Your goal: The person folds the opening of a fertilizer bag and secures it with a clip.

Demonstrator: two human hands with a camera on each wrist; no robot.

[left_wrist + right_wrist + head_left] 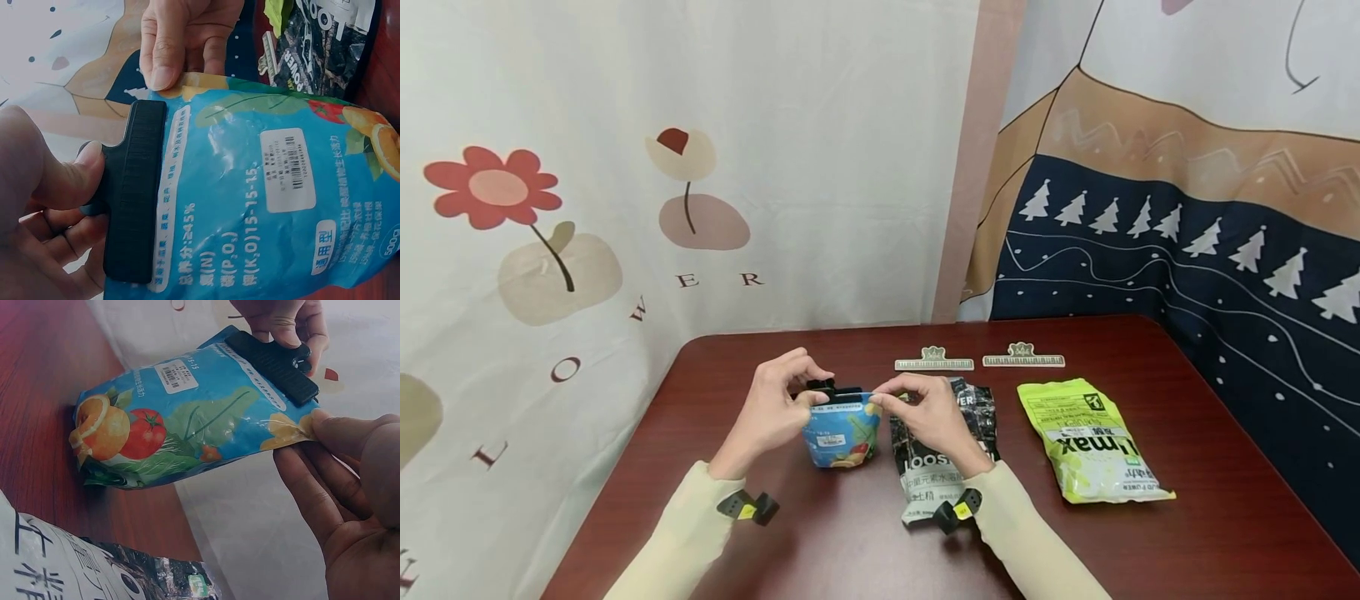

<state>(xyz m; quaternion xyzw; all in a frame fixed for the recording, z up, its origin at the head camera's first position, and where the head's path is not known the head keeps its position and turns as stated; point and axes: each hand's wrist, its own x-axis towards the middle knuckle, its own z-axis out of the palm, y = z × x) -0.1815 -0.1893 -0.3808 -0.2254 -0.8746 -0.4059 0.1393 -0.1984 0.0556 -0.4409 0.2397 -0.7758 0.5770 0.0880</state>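
A blue fertilizer bag printed with fruit and vegetables stands upright on the table, its top edge between my hands. Across that edge sits a black clip, lying along the folded top. My left hand pinches the clip's handle between thumb and fingers. At the bag's top right corner, my right hand pinches the film between thumb and fingertips, as the right wrist view shows. The clip's jaws lie flat against the bag's front.
A black and white bag lies partly under my right forearm. Farther right is a yellow-green bag. Two pale ruler-like clips, a left one and a right one, lie near the table's back edge. Printed curtains hang behind the table.
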